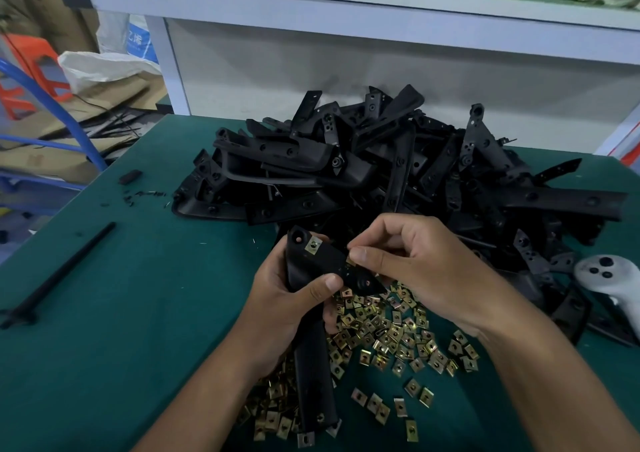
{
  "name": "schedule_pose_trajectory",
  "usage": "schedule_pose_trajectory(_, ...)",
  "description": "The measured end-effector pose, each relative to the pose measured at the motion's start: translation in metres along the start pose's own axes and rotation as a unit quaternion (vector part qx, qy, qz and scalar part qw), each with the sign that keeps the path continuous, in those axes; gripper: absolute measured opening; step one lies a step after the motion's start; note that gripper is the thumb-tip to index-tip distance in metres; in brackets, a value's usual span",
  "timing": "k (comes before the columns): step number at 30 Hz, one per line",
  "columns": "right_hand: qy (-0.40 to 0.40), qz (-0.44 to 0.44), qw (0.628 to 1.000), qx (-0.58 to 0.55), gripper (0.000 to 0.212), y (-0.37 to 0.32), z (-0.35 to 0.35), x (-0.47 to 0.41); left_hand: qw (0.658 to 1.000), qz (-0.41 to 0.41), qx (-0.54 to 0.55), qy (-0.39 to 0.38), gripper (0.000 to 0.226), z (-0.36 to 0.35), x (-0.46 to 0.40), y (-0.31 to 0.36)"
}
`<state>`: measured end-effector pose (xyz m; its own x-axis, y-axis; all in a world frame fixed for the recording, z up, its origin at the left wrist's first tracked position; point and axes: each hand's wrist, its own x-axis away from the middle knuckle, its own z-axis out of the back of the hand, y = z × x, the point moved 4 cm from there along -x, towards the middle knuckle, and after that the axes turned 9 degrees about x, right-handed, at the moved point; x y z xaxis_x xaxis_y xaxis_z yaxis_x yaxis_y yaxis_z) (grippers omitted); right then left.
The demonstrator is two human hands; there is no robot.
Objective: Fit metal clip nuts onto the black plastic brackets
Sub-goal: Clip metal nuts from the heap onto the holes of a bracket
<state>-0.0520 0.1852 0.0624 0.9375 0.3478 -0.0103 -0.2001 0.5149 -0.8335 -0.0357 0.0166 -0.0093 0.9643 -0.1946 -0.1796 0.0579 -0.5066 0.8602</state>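
My left hand (282,296) grips a long black plastic bracket (311,347) upright over the green table, thumb pressed on its upper face. One brass-coloured clip nut (313,245) sits fitted near the bracket's top corner. My right hand (412,261) pinches a second clip nut (350,260) between thumb and forefinger at the bracket's right edge; that nut is mostly hidden by the fingers. Several loose clip nuts (388,341) lie scattered on the mat below and between my hands.
A big heap of black brackets (381,167) fills the table behind my hands. A thin black rod (59,275) lies at the left, a small black block (130,177) further back. A white controller (606,278) rests at the right edge. A white shelf frame (173,64) stands behind.
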Motion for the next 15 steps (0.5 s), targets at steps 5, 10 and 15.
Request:
schedule_pose_trajectory(5, 0.022, 0.001, 1.000, 0.021, 0.003, -0.0013, 0.0025, 0.0023, 1.000, -0.005, -0.008, 0.010, 0.030, 0.0007, -0.0002, -0.0040)
schedule_pose_trajectory(10, 0.021, -0.007, 1.000, -0.008, 0.006, -0.0001, -0.0009, 0.0029, 0.999, -0.018, -0.005, 0.033, 0.030, 0.0021, 0.0008, -0.0037)
schedule_pose_trajectory(15, 0.041, -0.025, 0.999, -0.017, 0.009, 0.0024, -0.0050, 0.0023, 0.997, -0.035, -0.011, 0.066, 0.036, -0.0016, 0.0033, -0.0042)
